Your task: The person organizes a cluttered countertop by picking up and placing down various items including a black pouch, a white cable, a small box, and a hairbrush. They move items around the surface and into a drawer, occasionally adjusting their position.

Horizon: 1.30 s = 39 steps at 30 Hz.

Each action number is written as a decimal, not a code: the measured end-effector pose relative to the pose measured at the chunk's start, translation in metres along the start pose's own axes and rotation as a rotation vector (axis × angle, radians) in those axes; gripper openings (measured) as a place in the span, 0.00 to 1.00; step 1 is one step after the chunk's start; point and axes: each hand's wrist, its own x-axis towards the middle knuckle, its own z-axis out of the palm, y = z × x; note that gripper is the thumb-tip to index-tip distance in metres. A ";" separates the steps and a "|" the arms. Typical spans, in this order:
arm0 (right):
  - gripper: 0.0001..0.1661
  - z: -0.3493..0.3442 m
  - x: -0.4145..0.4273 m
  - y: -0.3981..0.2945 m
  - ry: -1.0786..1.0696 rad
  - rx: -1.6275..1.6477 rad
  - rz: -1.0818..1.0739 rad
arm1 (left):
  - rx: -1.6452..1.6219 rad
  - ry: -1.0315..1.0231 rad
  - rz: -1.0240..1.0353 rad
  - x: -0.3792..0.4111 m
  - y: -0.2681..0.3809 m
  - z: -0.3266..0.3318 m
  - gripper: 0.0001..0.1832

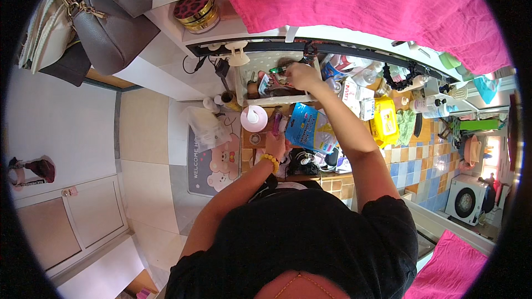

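Observation:
My left hand [275, 146], with a yellow beaded bracelet at the wrist, grips a slim pink-purple object [277, 122] above the cluttered wooden top. My right hand [303, 77] reaches into a pale open storage bin [270, 101], and motion blurs its fingers. Close to those fingers lie a small green item [277, 69] and a pinkish item [272, 81]; whether the hand holds either cannot be told. Just in front of the bin stands a round pink container with a white pump [253, 118]. A blue waterproof shoe cover package [309, 128] lies between my forearms.
A yellow wipes pack [384, 120], small white boxes [356, 95] and several bottles [432, 106] crowd the right side. Dark cables [305, 162] lie near my body. A pink cloth [353, 0] hangs above. Left are a floor mat [214, 174] and a grey handbag [112, 29].

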 end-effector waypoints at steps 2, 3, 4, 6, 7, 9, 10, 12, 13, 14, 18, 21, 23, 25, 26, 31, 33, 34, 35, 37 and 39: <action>0.12 0.008 0.008 -0.012 -0.085 -0.173 0.076 | -0.053 0.006 -0.069 0.000 0.005 0.002 0.12; 0.14 0.015 0.013 -0.017 -0.129 -0.258 0.111 | -0.050 0.033 -0.056 -0.002 0.009 0.003 0.12; 0.14 0.023 0.022 -0.019 -0.187 -0.285 0.133 | -0.046 0.056 -0.043 -0.007 0.015 0.007 0.13; 0.14 0.033 0.027 -0.024 -0.271 -0.373 0.164 | -0.038 0.070 -0.048 -0.015 0.026 0.010 0.13; 0.14 0.033 0.027 -0.028 -0.313 -0.418 0.179 | -0.033 0.061 -0.065 -0.018 0.031 0.010 0.13; 0.15 0.051 0.036 -0.012 -0.273 -0.425 0.116 | -0.064 0.054 -0.117 -0.020 0.035 0.009 0.12; 0.15 0.052 0.037 -0.009 -0.262 -0.414 0.102 | -0.100 0.055 -0.151 -0.020 0.034 0.008 0.12; 0.16 0.047 0.036 -0.007 -0.236 -0.335 0.085 | -0.108 0.001 -0.163 -0.022 0.032 0.003 0.11; 0.18 0.033 0.033 -0.012 -0.222 -0.269 0.082 | -0.083 -0.055 -0.140 -0.024 0.034 -0.001 0.11; 0.19 0.023 0.030 -0.014 -0.208 -0.203 0.081 | -0.057 -0.110 -0.117 -0.026 0.035 -0.004 0.12; 0.22 -0.014 0.010 -0.011 -0.175 0.033 -0.045 | 0.223 -0.282 -0.031 -0.048 0.062 0.004 0.13; 0.18 -0.040 -0.024 -0.026 -0.020 0.195 -0.167 | 0.299 -0.292 0.234 -0.041 0.074 0.011 0.14; 0.16 -0.036 -0.026 -0.022 0.026 0.242 -0.127 | 0.339 -0.208 0.560 -0.023 0.067 0.019 0.16; 0.15 -0.041 -0.039 -0.030 0.074 0.253 -0.116 | 0.287 -0.029 0.614 -0.021 0.081 0.032 0.21; 0.15 -0.046 -0.047 -0.038 0.086 0.293 -0.176 | 0.329 0.054 0.713 -0.018 0.087 0.037 0.21; 0.18 -0.046 -0.069 -0.056 0.048 0.399 -0.117 | 0.147 -0.102 0.630 -0.009 0.113 0.044 0.14; 0.18 -0.047 -0.073 -0.061 0.040 0.407 -0.085 | -0.114 -0.211 0.395 -0.021 0.120 0.043 0.09; 0.15 -0.042 -0.071 -0.056 0.041 0.469 -0.101 | -0.139 -0.174 0.302 -0.041 0.136 0.048 0.07; 0.14 -0.033 -0.066 -0.047 0.046 0.573 -0.123 | -0.181 -0.232 0.269 -0.043 0.134 0.044 0.08; 0.12 -0.025 -0.057 -0.038 0.050 0.777 -0.172 | -0.269 -0.345 0.202 -0.047 0.134 0.030 0.09; 0.13 -0.028 -0.049 -0.038 0.120 1.151 0.069 | -0.289 -0.356 0.125 -0.054 0.137 0.019 0.10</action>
